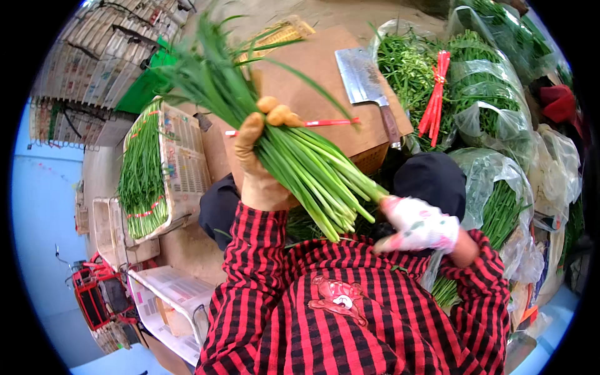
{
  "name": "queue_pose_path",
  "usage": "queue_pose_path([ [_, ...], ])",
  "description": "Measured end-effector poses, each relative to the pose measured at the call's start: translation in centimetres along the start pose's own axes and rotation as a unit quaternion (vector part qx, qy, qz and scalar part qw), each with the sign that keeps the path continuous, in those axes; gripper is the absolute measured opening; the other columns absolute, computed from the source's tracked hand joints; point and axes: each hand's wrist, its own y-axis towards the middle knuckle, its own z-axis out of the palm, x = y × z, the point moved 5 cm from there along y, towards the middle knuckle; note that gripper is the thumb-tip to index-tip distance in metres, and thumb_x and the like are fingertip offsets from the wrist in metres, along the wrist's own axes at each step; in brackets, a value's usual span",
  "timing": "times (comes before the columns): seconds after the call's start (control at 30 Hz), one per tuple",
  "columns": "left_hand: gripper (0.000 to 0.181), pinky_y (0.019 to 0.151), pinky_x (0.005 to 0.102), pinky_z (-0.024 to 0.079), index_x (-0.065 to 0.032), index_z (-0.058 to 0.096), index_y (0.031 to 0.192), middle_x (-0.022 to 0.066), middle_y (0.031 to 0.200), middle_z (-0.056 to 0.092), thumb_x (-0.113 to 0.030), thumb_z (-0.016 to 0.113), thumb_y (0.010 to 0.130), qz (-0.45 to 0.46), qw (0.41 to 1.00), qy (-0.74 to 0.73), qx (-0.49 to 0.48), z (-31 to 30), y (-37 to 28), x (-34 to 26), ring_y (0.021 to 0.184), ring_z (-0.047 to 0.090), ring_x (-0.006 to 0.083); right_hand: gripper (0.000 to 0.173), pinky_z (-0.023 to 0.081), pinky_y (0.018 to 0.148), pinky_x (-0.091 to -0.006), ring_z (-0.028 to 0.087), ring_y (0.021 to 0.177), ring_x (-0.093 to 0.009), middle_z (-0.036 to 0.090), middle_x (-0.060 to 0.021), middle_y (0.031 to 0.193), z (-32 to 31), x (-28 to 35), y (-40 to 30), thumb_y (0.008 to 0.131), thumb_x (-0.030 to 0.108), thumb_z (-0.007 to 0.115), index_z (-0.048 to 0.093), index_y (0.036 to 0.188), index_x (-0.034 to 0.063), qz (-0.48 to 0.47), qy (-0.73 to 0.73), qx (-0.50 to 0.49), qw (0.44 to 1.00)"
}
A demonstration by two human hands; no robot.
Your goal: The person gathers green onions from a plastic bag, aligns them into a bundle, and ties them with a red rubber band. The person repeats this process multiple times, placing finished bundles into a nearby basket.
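Note:
My left hand (pixel 262 154), bare or in a thin tan glove, is closed around a bunch of long green leafy stalks, seemingly garlic chives (pixel 304 164). The leaves point up and left, the pale cut ends down and right. My right hand (pixel 417 225), in a white patterned glove, pinches a few stalk ends at the bunch's lower right; it is slightly blurred. Behind the bunch, a red tie strip (pixel 330 123) lies on a brown board (pixel 318 79). A cleaver (pixel 360 77) with a wooden handle rests at the board's right side.
At left, a white plastic basket (pixel 187 164) holds tied chive bundles (pixel 143 183). An empty-looking white crate (pixel 173 290) stands lower left. Clear bags of greens (pixel 487 89) line the right side, with a bunch of red ties (pixel 437 98) on the nearest. Stacked crates (pixel 103 56) stand upper left.

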Motion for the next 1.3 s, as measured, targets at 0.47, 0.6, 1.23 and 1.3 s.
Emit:
queue_pose_path([
  [0.47, 0.063, 0.11, 0.04, 0.037, -0.0128, 0.039, 0.144, -0.0006, 0.118, 0.061, -0.014, 0.066, 0.087, 0.179, 0.983, 0.045, 0.016, -2.2, -0.7, 0.2, 0.112, 0.057, 0.0145, 0.068, 0.034, 0.111, -0.038, 0.043, 0.132, -0.028, 0.043, -0.0194, 0.143, 1.8, -0.9, 6.8, 0.099, 0.046, 0.047, 0.033, 0.144, -0.0031, -0.087, 0.628, -0.35, 0.69],
  [0.6, 0.062, 0.108, 0.0441, 0.04, -0.0163, 0.039, 0.144, 0.0018, 0.116, 0.061, -0.012, 0.065, 0.088, 0.173, 0.984, 0.044, 0.016, -2.7, -1.5, -0.4, 0.108, 0.06, 0.0186, 0.077, 0.035, 0.109, -0.0359, 0.046, 0.13, -0.028, 0.05, -0.0213, 0.137, -2.6, -2.2, 4.5, 0.089, 0.032, 0.068, 0.03, 0.145, -0.0039, -0.086, 0.462, -0.373, 0.8],
  [1.23, 0.062, 0.118, 0.0456, 0.015, -0.0087, 0.027, 0.151, 0.0194, 0.156, 0.024, -0.029, 0.049, 0.096, 0.024, 0.267, 0.962, -0.043, -14.3, -1.7, -5.7, 0.145, 0.02, 0.0341, 0.041, 0.053, 0.062, -0.0311, 0.064, 0.073, -0.019, 0.062, -0.0092, 0.091, -5.7, -0.9, 3.8, 0.076, 0.012, 0.07, 0.055, 0.112, -0.0008, -0.029, 0.615, -0.346, 0.707],
  [1.3, 0.063, 0.119, 0.0469, 0.008, -0.008, 0.026, 0.151, 0.0179, 0.158, 0.02, -0.036, 0.043, 0.098, -0.055, 0.218, 0.969, -0.105, -16.6, -2.2, -5.4, 0.147, 0.014, 0.0324, 0.037, 0.053, 0.062, -0.0299, 0.064, 0.07, -0.018, 0.062, -0.0074, 0.086, -7.2, 0.0, 4.8, 0.078, 0.011, 0.07, 0.055, 0.11, 0.0002, -0.041, 0.596, -0.358, 0.717],
])
